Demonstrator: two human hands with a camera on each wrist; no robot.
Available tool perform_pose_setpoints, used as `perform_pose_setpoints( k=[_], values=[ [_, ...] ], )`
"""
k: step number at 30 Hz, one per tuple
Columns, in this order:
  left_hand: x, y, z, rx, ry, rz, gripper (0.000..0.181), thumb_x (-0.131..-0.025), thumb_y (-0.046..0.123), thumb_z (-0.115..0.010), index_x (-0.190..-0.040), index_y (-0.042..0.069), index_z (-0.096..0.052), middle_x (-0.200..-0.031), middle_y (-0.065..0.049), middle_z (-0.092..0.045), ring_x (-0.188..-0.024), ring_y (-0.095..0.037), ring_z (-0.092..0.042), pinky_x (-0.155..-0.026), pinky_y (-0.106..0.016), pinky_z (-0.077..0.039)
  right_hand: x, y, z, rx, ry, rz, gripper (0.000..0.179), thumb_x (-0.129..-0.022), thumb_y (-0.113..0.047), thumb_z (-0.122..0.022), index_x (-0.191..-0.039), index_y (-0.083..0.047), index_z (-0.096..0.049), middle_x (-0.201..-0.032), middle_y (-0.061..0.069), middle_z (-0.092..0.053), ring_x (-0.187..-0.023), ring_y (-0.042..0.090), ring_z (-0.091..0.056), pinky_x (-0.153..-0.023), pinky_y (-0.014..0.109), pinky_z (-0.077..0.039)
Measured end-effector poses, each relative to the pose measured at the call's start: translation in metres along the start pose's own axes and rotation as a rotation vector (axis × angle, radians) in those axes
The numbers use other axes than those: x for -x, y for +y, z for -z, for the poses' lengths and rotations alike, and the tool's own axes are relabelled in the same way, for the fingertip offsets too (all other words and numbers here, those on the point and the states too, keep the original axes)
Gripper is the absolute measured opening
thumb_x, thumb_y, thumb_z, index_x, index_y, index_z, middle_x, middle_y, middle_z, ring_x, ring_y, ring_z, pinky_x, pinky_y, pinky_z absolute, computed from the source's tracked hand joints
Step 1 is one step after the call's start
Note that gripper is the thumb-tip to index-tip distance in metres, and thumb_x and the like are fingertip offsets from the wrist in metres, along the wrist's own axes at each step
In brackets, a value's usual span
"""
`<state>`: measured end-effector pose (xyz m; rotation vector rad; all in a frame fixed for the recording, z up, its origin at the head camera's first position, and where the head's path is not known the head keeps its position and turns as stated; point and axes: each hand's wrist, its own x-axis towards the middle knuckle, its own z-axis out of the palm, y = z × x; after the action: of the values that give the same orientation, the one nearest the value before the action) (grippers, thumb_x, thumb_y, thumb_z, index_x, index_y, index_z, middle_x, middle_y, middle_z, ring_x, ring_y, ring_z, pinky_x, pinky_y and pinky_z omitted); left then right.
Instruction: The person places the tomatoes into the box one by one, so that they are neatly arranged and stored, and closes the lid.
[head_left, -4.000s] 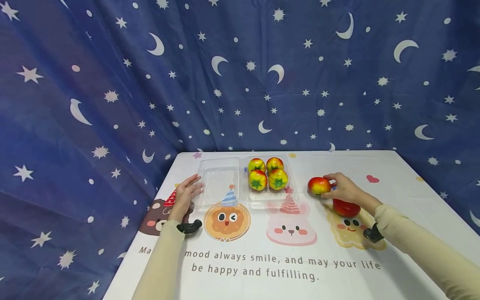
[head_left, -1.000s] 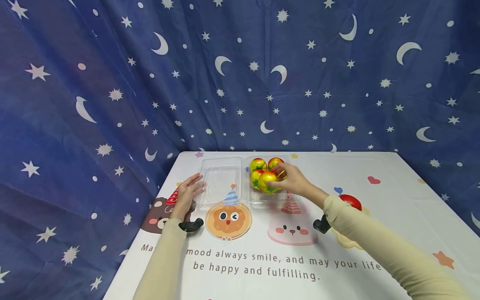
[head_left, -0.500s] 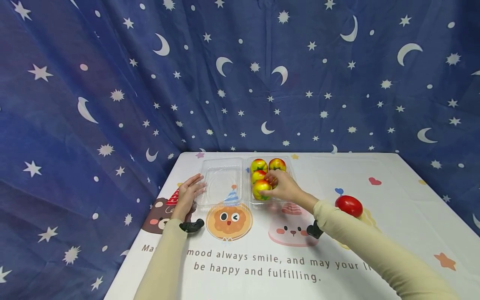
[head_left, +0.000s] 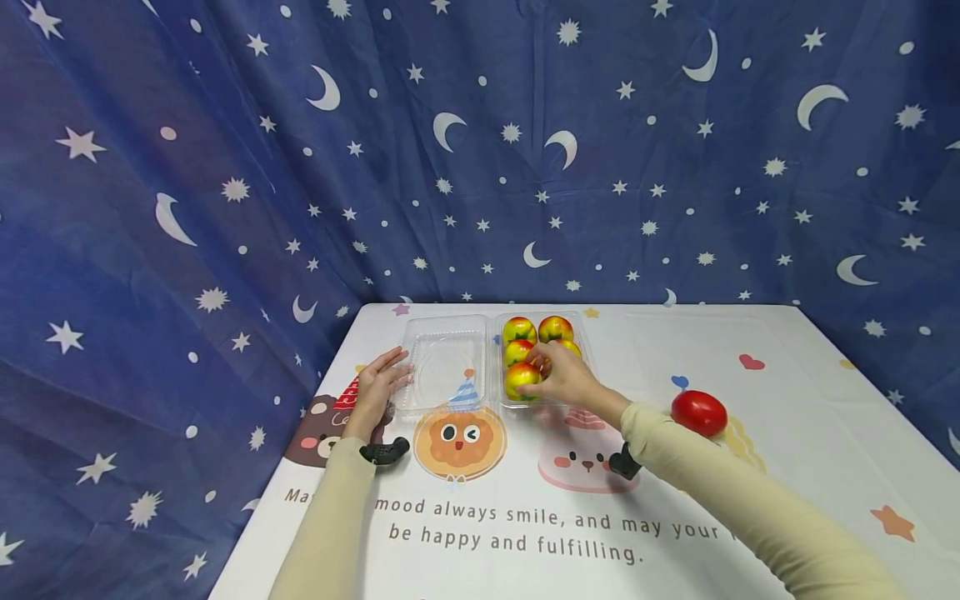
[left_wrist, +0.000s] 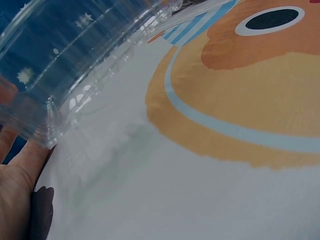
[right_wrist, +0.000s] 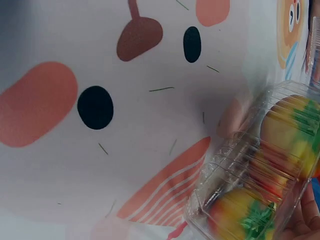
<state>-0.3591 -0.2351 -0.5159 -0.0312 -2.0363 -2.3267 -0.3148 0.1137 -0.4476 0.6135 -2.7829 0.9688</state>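
In the head view my right hand holds a yellow-red fruit with a green leafy top in the front left corner of the clear plastic box. Thumb and fingers are curled around it. More such fruits lie behind in the box, one partly hidden by the hand. Through the box's wall, the right wrist view shows fruits and some fingers. My left hand touches the left edge of the clear lid with extended fingers. The left wrist view has the lid's edge beside that hand.
A smooth red fruit lies on the white table to the right of the box. The lid is spread flat to the left, joined to the box. A blue curtain with stars and moons hangs behind the table.
My right hand has carried a yellow-red fruit from the right side of the table into the box, then toward its front left corner. My left hand stays at the lid.
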Motion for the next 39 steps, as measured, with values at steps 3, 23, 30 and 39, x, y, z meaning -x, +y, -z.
perform_pose_setpoints(
  k=[3, 23, 30, 39],
  values=[
    [0.0, 0.0, 0.0, 0.009, 0.006, -0.002, 0.05, -0.095, 0.0, -0.052, -0.145, 0.0, -0.046, -0.144, -0.016, -0.051, -0.118, -0.028, -0.061, -0.089, -0.025, -0.055, 0.001, 0.0, -0.002, 0.011, -0.007, 0.008, 0.046, -0.068, -0.031, -0.09, -0.1, -0.009, -0.065, -0.094, 0.005, -0.063, -0.083, 0.021, -0.055, -0.071, 0.032, -0.05],
    [0.001, 0.001, -0.001, 0.016, 0.005, -0.007, 0.05, -0.095, -0.001, -0.051, -0.145, 0.0, -0.046, -0.144, -0.015, -0.052, -0.121, -0.029, -0.059, -0.09, -0.025, -0.054, 0.002, -0.002, 0.0, -0.028, -0.041, -0.078, 0.052, -0.072, -0.041, -0.087, -0.107, -0.009, -0.065, -0.1, 0.005, -0.063, -0.084, 0.021, -0.057, -0.07, 0.03, -0.051],
    [0.0, 0.002, -0.002, 0.013, -0.02, -0.002, 0.051, -0.097, -0.001, -0.051, -0.147, -0.001, -0.043, -0.147, -0.017, -0.048, -0.127, -0.035, -0.053, -0.098, -0.033, -0.051, 0.003, 0.001, 0.008, -0.034, -0.018, -0.092, 0.05, -0.078, -0.041, -0.082, -0.11, -0.005, -0.066, -0.105, 0.008, -0.067, -0.084, 0.023, -0.061, -0.072, 0.032, -0.053],
    [0.016, 0.025, -0.005, -0.004, -0.045, 0.024, 0.052, -0.097, -0.003, -0.049, -0.148, -0.004, -0.039, -0.148, -0.019, -0.045, -0.127, -0.036, -0.053, -0.106, -0.045, -0.042, 0.011, 0.01, 0.029, -0.026, -0.014, -0.087, 0.048, -0.084, -0.034, -0.077, -0.114, 0.001, -0.065, -0.108, 0.016, -0.067, -0.095, 0.033, -0.063, -0.083, 0.043, -0.056]
  ],
)
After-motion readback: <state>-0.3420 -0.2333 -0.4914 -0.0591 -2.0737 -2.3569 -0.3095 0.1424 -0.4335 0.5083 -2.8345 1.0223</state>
